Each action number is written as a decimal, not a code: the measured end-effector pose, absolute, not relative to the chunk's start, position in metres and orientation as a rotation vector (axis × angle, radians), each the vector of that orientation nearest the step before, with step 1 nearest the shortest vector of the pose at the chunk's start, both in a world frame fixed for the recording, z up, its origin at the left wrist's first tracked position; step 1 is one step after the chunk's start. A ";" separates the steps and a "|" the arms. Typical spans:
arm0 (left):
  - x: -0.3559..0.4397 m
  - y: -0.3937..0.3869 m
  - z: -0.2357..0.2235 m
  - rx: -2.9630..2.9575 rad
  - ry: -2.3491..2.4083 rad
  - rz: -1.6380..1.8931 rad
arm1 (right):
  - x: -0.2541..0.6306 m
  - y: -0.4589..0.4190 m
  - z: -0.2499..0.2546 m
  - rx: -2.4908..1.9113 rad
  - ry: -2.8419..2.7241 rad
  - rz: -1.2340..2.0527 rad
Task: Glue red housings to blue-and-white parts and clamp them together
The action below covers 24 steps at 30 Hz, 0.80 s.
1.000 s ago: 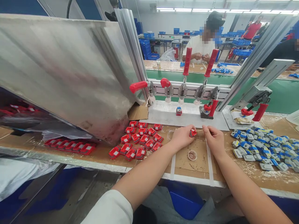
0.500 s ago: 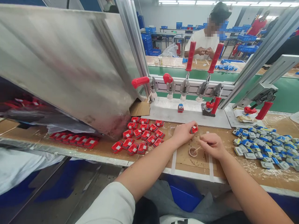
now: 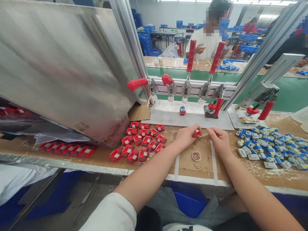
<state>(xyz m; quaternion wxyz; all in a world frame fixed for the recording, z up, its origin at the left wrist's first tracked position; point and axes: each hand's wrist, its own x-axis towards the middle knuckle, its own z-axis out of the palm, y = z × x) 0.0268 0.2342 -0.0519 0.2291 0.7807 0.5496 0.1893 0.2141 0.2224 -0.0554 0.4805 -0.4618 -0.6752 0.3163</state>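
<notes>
My left hand [image 3: 187, 137] is closed on a small red plastic part [image 3: 197, 132], held above the cardboard work mat. Between the fingertips of my right hand [image 3: 218, 138] is a thin wooden stick [image 3: 202, 136], its tip close to the red part; whether it touches I cannot tell. Below both hands stands a small round cup [image 3: 196, 156] with a dark residue in it. To the left lie several red parts [image 3: 146, 140] with pale squares on them. A heap of blue, white and grey pieces [image 3: 271, 147] lies to the right.
Toggle clamps with red handles [image 3: 191, 56] line a rail behind the mat. A blue and red piece [image 3: 182, 111] sits on the white base plate [image 3: 166, 112] under them. A big metal panel [image 3: 67, 64] slopes at left. Across the green belt [image 3: 284, 102] a co-worker sits.
My right hand has lifted the stick out of the cup and brought it up to the red part in my left hand. The view has shifted slightly.
</notes>
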 end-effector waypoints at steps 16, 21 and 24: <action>0.029 0.233 -0.047 2.114 1.565 0.455 | 0.210 0.229 -0.054 -1.224 -1.637 0.760; 0.029 0.233 -0.046 2.105 1.557 0.453 | 0.212 0.227 -0.052 -1.224 -1.681 0.559; 0.030 0.233 -0.045 2.085 1.571 0.452 | 0.213 0.224 -0.047 -1.189 -1.696 0.460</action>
